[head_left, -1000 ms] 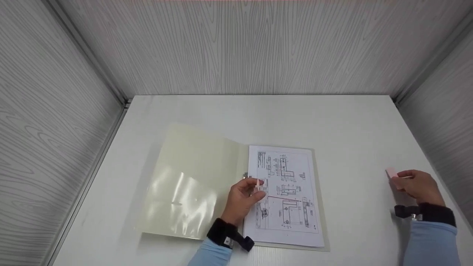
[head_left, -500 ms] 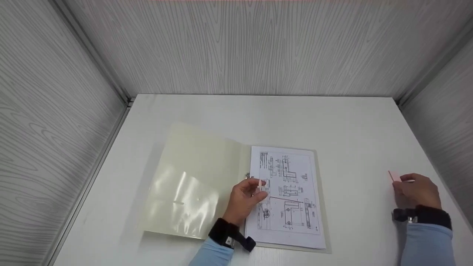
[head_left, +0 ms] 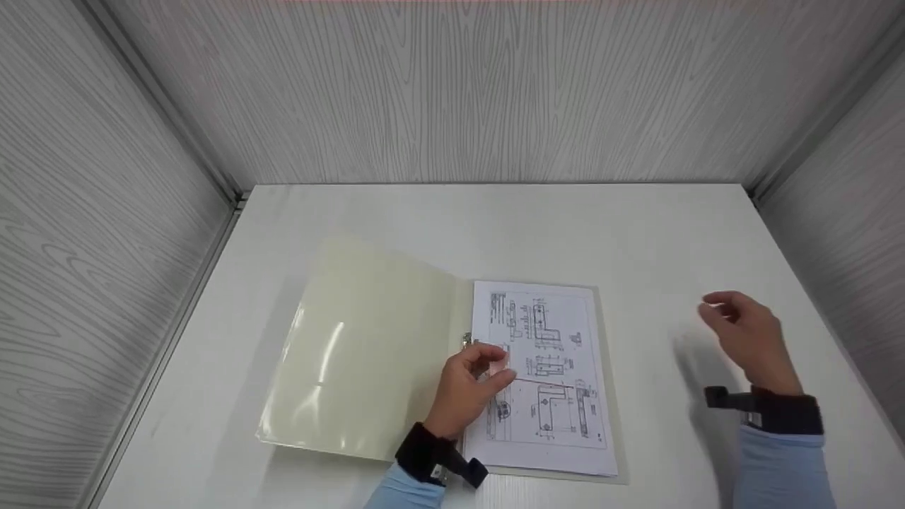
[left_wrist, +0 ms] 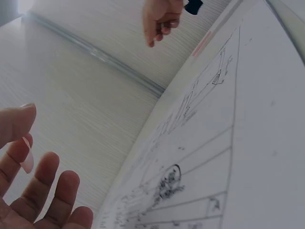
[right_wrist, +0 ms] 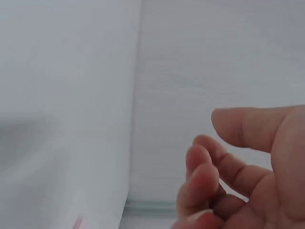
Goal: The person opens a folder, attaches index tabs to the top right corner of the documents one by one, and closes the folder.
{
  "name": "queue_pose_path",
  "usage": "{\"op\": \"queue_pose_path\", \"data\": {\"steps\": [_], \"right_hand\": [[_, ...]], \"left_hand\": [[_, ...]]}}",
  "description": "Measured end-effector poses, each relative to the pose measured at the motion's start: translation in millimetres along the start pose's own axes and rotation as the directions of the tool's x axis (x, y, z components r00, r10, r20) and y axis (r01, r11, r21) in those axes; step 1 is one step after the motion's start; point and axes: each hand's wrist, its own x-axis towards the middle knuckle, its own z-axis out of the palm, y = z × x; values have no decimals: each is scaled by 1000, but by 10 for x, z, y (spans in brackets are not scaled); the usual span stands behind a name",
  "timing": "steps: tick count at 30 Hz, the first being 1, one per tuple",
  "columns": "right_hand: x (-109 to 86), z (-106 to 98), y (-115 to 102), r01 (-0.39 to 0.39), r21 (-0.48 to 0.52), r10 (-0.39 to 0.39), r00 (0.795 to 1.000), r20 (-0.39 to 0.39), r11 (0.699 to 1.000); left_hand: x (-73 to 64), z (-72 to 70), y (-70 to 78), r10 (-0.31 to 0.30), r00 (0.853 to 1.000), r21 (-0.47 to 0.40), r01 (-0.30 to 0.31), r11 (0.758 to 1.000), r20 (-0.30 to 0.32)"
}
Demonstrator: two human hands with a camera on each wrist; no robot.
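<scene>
Between thumb and index finger, my left hand (head_left: 470, 389) pinches a small pink sticky note (left_wrist: 27, 160) over the left side of a printed technical drawing (head_left: 541, 438). That sheet tops the papers in an opened cream binder (head_left: 375, 353). To the right, my right hand (head_left: 753, 339) is raised above the white table, its fingers loosely bent and holding nothing. In the right wrist view a gap shows between thumb (right_wrist: 238, 125) and fingertips. A flat pink piece, like a sticky note pad (left_wrist: 202, 44), lies beyond the drawing; in the head view my right hand hides it.
The binder's cover stands partly raised on the left, with a metal clip (head_left: 466, 340) at the spine. Wood-grain panels (head_left: 452, 92) enclose the white table (head_left: 636, 233) at the back and both sides.
My right hand has let go of the pink sticky note pad, lifted and moved left. The left hand keeps its pinch on the note, which is turned to show more of its face.
</scene>
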Motion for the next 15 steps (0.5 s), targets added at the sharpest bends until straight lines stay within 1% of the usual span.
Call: {"op": "queue_pose_path", "data": {"steps": [1,2,3,4,5,6,8,9,10,11,12,13,14,15], "right_hand": [[-38,81,-167,72,25,-72,997,27,997],[-83,165,-337,144,63,-148,987,63,988],[-134,249,-505,219,100,-229,968,104,971],[-201,317,-656,272,139,-291,946,140,952],[-272,383,-803,309,180,-339,925,174,934],[-357,427,-983,344,208,-385,900,204,915],[-488,547,-1254,409,256,-467,852,236,876],[-539,604,-1361,432,273,-497,831,251,859],[-578,662,-1453,449,281,-518,815,261,848],[-603,717,-1529,460,277,-528,805,269,843],[-616,767,-1590,474,268,-537,799,271,839],[-600,834,-1598,482,260,-542,797,266,837],[-584,881,-1611,483,255,-541,796,269,838],[-576,914,-1643,479,253,-537,800,268,840]], "left_hand": [[-17,19,50,11,1000,66,-11,998,1],[-32,45,105,24,1000,144,-24,989,2],[-48,75,162,43,999,224,-43,974,7],[-62,108,216,74,997,308,-75,948,14],[-75,145,265,114,993,400,-116,909,27],[-84,183,318,157,987,490,-158,857,44],[-95,258,418,256,963,639,-251,727,87],[-97,290,466,302,947,694,-291,658,111],[-92,318,506,347,928,740,-327,588,135],[-81,341,535,385,909,772,-357,526,158],[-63,359,562,417,892,789,-380,483,174],[-45,374,579,445,876,802,-396,448,184],[-25,383,593,465,865,811,-405,422,189],[-4,387,600,485,853,819,-411,400,191]]}}
